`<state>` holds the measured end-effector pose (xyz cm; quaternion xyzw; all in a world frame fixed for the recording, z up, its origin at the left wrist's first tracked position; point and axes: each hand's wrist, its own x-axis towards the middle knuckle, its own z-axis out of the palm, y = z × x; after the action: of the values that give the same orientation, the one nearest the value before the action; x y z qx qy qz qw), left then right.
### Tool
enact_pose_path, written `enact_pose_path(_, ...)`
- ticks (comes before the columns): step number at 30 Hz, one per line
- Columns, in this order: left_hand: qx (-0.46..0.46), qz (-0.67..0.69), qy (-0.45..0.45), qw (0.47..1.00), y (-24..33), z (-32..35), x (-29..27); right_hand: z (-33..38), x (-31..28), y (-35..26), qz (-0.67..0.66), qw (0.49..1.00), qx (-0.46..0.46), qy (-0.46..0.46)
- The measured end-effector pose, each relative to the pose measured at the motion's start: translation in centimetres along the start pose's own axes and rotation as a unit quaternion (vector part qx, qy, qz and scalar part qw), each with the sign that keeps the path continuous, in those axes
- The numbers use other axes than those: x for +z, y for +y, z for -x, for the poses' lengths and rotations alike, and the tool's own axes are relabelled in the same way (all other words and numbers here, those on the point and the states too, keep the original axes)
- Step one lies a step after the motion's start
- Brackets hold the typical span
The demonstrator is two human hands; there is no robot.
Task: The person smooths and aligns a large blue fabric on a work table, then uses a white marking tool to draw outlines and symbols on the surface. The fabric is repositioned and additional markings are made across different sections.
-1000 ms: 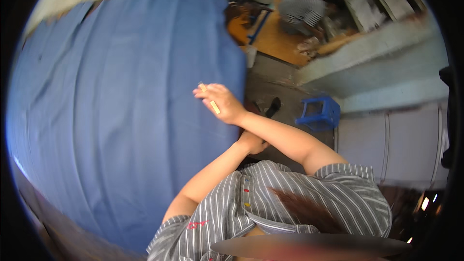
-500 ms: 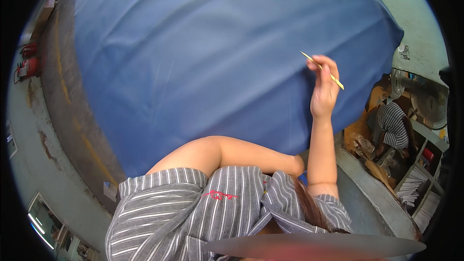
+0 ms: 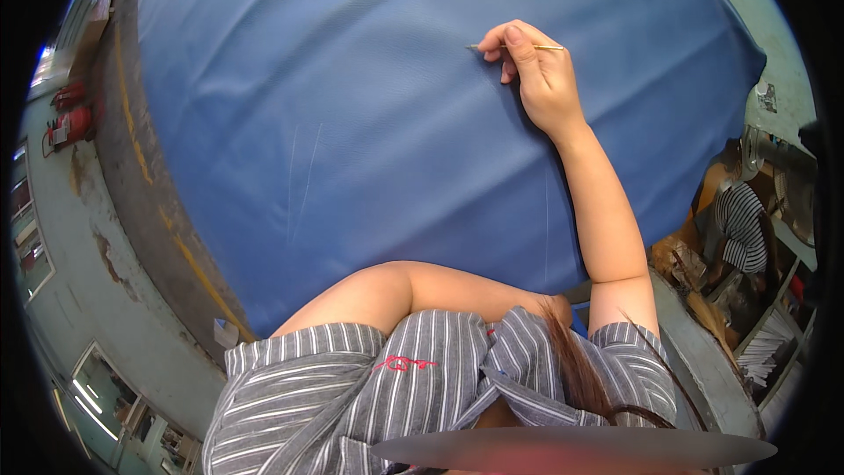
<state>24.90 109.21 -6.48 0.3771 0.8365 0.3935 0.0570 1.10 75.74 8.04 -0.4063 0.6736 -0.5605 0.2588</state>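
Observation:
My right hand pinches a thin yellow pencil with a pointed tip, held nearly level over a wide blue leather-like sheet. The tip points left, close to the sheet's surface; whether it touches I cannot tell. Thin pale lines run on the sheet, two slanting at the left and one at the right by my forearm. My left arm lies bent across the sheet's near edge. The left hand shows only in part by my collar, its fingers hidden; a small blue thing is beside it.
At the right, a person in a striped shirt bends near shelves with stacked papers and a standing fan. Red fire extinguishers stand by the left wall. A floor strip with a yellow line runs beside the sheet.
My right hand has moved forward and left with the pencil, which has swung from steeply slanted to nearly level. The left arm stays bent across the near edge.

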Motion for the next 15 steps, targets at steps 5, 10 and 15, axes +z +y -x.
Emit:
enact_pose_path(5,0.007,0.068,-0.165,0.984,-0.4,-0.6,-2.5,-0.1,0.3,-0.5,0.046,0.998,-0.041,0.012)
enact_pose_path(10,-0.016,0.069,-0.157,0.985,-0.5,-0.6,-5.1,1.6,-1.1,-0.6,0.034,0.999,0.028,0.013)
enact_pose_path(15,-0.049,0.169,-0.249,0.952,-0.8,-1.8,-7.0,3.3,-2.0,-0.7,0.048,0.999,0.021,0.007)
